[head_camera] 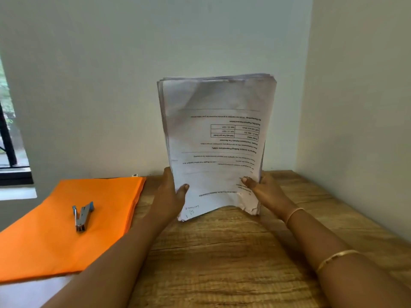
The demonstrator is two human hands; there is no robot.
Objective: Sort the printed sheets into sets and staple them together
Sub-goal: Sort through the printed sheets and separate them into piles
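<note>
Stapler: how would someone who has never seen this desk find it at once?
Look at the wooden desk, then the orange folder on its left side. The stapler lies on it, the only small metal thing, apart from the paper stack.

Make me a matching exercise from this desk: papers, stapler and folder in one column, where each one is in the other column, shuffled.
1. papers
2. stapler
3. folder

A. lying on the folder
B. flat on the table, left side
C. held upright between left hand and right hand

Pairs: 1-C, 2-A, 3-B
</note>
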